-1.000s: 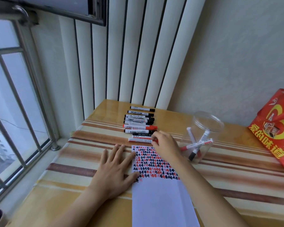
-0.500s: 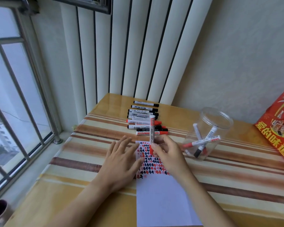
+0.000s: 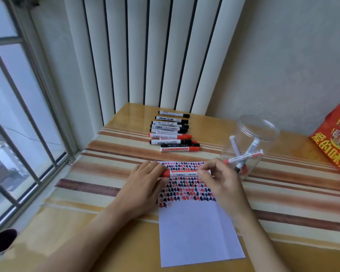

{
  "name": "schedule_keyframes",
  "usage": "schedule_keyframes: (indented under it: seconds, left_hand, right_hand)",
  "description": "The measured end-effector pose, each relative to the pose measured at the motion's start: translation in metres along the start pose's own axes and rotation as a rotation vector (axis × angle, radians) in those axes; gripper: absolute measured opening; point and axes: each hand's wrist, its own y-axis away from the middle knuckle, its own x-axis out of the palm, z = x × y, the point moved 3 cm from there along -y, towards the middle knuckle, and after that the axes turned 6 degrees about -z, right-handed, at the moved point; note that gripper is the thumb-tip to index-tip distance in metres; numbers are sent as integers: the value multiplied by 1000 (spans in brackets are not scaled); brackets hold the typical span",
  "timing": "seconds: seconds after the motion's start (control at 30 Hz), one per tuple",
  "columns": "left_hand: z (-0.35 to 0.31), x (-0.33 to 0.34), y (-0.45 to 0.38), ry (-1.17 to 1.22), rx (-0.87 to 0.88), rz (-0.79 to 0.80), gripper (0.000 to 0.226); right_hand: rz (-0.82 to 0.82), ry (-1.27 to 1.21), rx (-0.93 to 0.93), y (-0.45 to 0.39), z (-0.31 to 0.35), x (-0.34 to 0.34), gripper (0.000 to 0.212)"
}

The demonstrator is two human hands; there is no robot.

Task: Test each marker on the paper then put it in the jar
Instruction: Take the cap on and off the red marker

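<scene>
Head view showed us our desk, then the paper, the jar, and both hands, left and right, pinching a red marker level just above the paper's scribbles.

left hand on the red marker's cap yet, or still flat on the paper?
Touching. The head view shows the left hand with fingers closed on the cap end of the red marker, no gap, while the right hand pinches its other end.
</scene>
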Motion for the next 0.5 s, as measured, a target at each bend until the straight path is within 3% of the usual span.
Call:
schedule_keyframes:
  seconds: [0.07,0.13,0.23,0.5]
  left_hand:
    - [-6,-2,-1,15,15,8,27]
    - [-13,0,-1,16,39,9,28]
    - [-16,7,0,42,53,2,29]
    - [-12,6,-1,109,37,-89,38]
  right_hand:
    - [24,350,-274,2,4,1,9]
    - [95,549,-440,9,6,16,7]
    - [231,616,-400,23,4,46,23]
    - [124,731,-507,24,5,53,49]
